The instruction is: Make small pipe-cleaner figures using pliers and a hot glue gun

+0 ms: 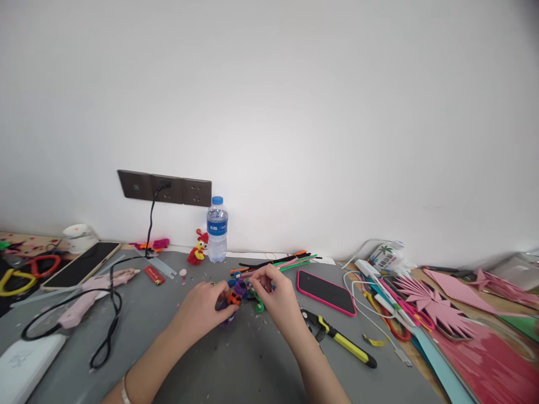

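Observation:
My left hand (204,306) is closed around a small fuzzy purple-and-orange figure (236,294), which looks made of pipe cleaners. Just to its right, my right hand (273,292) has its thumb and fingertips pinched together; whatever lies between them is too small to make out. A curled green piece (259,306) shows below the right fingertips. Blue and purple fuzzy bits lie around and partly behind the fingers. Behind the hands rests a bundle of pipe cleaners (290,262) in black, pink and green.
A water bottle (217,230) and a red fuzzy figure (197,247) stand by the wall. Left lie a pink glue gun (80,308) with black cord and a phone (84,265). Right are a pink-cased phone (326,292), yellow-black pliers (343,341) and coloured paper (484,359).

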Available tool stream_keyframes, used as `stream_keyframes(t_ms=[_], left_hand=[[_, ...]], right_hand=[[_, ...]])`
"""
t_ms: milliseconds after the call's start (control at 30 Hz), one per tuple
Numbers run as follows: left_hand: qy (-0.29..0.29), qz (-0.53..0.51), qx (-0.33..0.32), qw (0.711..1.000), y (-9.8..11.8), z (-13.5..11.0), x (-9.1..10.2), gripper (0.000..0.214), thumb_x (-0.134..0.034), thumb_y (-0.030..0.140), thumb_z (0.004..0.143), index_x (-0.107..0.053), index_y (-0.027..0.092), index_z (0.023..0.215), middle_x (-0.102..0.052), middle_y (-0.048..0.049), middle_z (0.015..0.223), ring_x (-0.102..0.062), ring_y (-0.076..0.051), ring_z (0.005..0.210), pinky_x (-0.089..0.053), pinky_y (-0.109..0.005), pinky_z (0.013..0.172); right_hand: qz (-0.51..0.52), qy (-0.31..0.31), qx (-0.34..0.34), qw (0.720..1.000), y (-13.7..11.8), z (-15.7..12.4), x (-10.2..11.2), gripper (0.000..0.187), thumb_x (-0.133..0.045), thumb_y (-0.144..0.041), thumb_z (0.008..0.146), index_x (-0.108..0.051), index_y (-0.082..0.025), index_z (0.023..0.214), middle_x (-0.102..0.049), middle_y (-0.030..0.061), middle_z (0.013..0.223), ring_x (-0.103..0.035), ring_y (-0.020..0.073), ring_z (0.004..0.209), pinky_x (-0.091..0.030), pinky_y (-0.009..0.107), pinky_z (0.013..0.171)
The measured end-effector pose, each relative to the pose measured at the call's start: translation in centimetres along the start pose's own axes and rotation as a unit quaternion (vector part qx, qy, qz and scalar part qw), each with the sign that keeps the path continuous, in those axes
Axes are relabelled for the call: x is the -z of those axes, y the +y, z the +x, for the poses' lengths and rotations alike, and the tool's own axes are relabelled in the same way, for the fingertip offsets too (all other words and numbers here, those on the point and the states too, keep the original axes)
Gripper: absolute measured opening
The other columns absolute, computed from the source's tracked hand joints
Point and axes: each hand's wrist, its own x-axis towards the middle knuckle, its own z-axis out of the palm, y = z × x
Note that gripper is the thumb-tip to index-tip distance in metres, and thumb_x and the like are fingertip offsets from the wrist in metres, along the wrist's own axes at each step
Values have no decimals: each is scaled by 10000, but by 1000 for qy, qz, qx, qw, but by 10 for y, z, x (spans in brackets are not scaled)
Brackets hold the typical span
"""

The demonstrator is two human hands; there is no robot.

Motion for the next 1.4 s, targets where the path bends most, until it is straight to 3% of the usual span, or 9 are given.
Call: stream_keyframes(t_ms=[167,567,1400], left_hand=[[28,-8,4,1000,1,1,-1,173,-567,405,834,-575,233,813,-683,-11,768,-630,-229,766,-405,-277,643],[120,-48,-47,991,-3,2,-6,168,-493,286,863,-606,247,981,-661,-31,951,-662,-209,820,-479,-266,640],[113,-83,-52,989,-5,4,-8,128,-550,255,855,-610,247,968,-634,-12,963,-671,-190,826,-497,-267,702]], right_hand=[[21,35,-8,999,1,2,5,118,-548,-269,848,-577,-204,754,-493,-25,624,-444,140,575,-346,249,547],[5,15,-7,1000,1,1,2,124,-557,-252,840,-627,-196,755,-534,-5,658,-463,146,590,-369,254,564],[-34,-23,12,999,0,1,3,108,-550,-170,798,-578,-205,699,-525,-1,691,-482,150,621,-366,252,575]])
